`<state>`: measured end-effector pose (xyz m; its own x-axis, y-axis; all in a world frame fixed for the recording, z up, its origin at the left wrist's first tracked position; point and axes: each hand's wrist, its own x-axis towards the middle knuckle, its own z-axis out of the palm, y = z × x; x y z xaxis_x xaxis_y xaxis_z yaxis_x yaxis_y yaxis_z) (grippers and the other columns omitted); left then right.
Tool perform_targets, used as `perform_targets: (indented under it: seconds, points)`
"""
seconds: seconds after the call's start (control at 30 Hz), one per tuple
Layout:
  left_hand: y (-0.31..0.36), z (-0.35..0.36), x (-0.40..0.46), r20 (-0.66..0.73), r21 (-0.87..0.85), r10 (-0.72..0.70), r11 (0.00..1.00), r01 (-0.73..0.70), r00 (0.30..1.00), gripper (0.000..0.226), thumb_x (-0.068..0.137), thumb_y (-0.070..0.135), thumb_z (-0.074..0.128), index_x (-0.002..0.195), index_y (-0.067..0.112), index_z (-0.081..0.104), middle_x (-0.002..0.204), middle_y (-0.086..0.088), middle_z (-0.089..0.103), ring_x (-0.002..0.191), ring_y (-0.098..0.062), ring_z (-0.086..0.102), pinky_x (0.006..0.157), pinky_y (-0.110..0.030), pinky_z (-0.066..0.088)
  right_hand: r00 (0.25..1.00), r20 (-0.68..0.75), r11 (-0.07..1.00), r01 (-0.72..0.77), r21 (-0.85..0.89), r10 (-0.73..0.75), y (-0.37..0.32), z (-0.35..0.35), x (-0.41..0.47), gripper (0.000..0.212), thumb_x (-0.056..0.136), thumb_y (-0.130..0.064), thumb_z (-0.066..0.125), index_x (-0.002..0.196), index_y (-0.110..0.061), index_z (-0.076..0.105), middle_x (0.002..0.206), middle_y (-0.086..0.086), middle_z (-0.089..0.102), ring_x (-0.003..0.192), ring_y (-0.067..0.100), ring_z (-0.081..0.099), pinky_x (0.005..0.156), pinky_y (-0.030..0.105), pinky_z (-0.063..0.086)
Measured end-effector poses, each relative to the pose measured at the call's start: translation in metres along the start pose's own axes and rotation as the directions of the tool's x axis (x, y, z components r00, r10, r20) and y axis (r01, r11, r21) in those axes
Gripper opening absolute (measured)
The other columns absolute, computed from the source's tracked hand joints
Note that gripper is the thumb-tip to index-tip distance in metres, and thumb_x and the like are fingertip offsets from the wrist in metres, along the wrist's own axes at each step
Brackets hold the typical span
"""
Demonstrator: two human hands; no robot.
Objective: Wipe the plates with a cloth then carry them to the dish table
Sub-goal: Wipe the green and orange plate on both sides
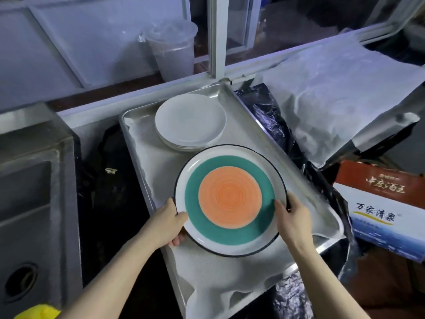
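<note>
Both hands hold one plate: the left hand (169,223) grips the lower-left rim of the striped plate (230,200), thumb on the white border and fingers curled underneath, while the right hand (291,221) grips the right rim, thumb lying on the green band. That plate, with an orange centre, a green ring, a white border and a dark edge, sits at the middle of the frame over the near half of a metal tray (232,94). A pale cloth liner (220,284) covers the tray's floor and bunches in folds at its lower end. In the tray's upper part rests a stack of white plates (190,122), just beyond the striped plate's far edge; whether the two touch cannot be told. At the left edge is a steel sink (27,203) with a round drain near the lower left. Upper middle, behind the window ledge, stands a clear plastic cup (171,46) with a lid. At the right edge lies a printed carton (386,217), and above it white paper sheeting (340,93) is spread over a surface.
</note>
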<state>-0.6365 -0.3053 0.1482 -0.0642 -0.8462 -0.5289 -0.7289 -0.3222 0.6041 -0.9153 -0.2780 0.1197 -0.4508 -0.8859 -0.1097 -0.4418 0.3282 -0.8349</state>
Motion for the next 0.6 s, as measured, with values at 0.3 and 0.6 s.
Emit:
perform_targets:
  seconds: [0.3,0.6]
  points:
    - [0.006,0.013,0.014,0.032,0.127,-0.033,0.992,0.029,0.999,0.011,0.093,0.029,0.043,0.094,0.019,0.041,0.062,-0.003,0.066,0.041,-0.010,0.056,0.044,-0.020,0.039,1.000,-0.001,0.997,0.008,-0.082,-0.008,0.008,-0.001,0.020,0.024,0.091,-0.016,0.049,0.075,-0.032,0.055,0.078,0.003,0.049,0.069,0.015,0.047,0.056,0.027,0.031]
    - [0.009,0.014,0.023,0.001,0.229,-0.026,0.973,0.025,1.000,0.014,0.093,0.035,0.041,0.088,0.022,0.039,0.063,0.000,0.068,0.040,-0.007,0.057,0.053,-0.025,0.046,0.997,-0.046,0.989,-0.066,-0.135,0.060,0.014,0.000,0.031,0.045,0.096,-0.025,0.052,0.141,-0.024,0.047,0.104,0.002,0.039,0.075,0.013,0.044,0.074,0.026,0.033]
